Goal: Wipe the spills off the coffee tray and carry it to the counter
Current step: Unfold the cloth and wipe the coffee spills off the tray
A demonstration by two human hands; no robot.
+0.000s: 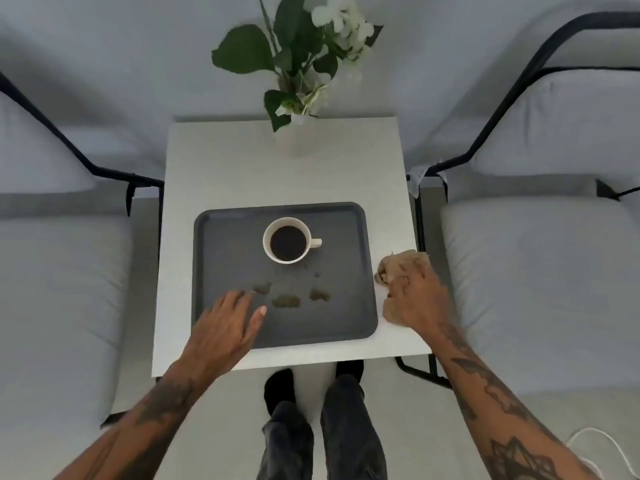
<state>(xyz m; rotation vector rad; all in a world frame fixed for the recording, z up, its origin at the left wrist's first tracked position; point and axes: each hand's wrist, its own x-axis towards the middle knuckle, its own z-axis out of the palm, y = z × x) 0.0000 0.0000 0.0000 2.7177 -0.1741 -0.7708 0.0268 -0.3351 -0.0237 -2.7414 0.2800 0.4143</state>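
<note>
The right hand (414, 296) has its grip closed on a crumpled tan cloth (403, 263) at the right edge of the white tabletop (277, 168), just beside the tray. The left hand (227, 325) lies flat with fingers spread, holding nothing, on the near left part of the coffee tray (349, 306).

The tray looks stiff and fairly light, but the full cup (289, 242) on it makes carrying touchy: the dark coffee sits close to the rim and would slop with any tilt. A level hold on the two short sides, one hand each, seems safest. The cloth is soft and should press easily into the spills (286, 301).

The tray is dark grey, rectangular with rounded corners and a low raised lip, lying on the near half of the tabletop. Three brownish puddles and a few smaller drops sit between the cup and the near edge.
</note>
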